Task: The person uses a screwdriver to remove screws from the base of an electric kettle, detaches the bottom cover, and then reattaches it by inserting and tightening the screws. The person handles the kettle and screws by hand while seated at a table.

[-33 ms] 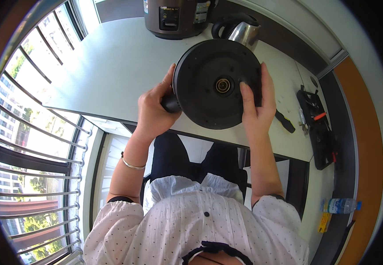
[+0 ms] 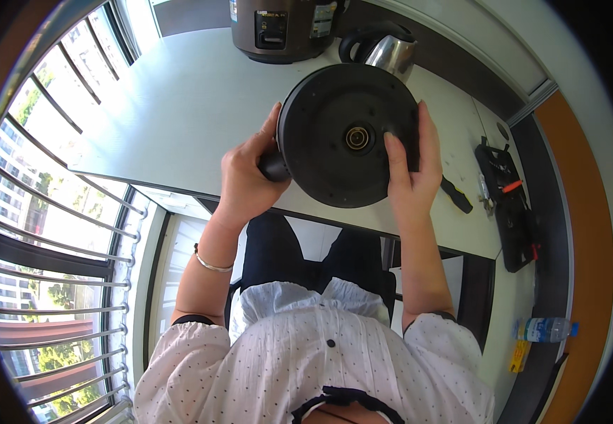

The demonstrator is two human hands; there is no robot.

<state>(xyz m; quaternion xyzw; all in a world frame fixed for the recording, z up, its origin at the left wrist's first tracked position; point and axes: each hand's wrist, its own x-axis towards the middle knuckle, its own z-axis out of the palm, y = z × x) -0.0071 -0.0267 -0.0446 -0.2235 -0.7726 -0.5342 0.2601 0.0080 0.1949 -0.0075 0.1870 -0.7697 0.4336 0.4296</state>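
I hold a round black appliance part (image 2: 329,106) up over the white table, its flat face with a central ringed brass connector (image 2: 356,138) toward me. My left hand (image 2: 251,169) is closed on its left side, around a black protrusion. My right hand (image 2: 414,166) grips the right edge, thumb resting on the face beside the connector. Behind it stands a steel kettle (image 2: 395,53) with a black handle, partly hidden. A screwdriver (image 2: 456,194) with a black and yellow handle lies on the table to the right of my right hand.
The white table (image 2: 172,106) holds a brown cooker (image 2: 284,32) at the back and an open black tool case (image 2: 511,233) at the right. A plastic bottle (image 2: 543,330) and yellow item (image 2: 519,357) sit lower right. A barred window (image 2: 59,283) is at the left.
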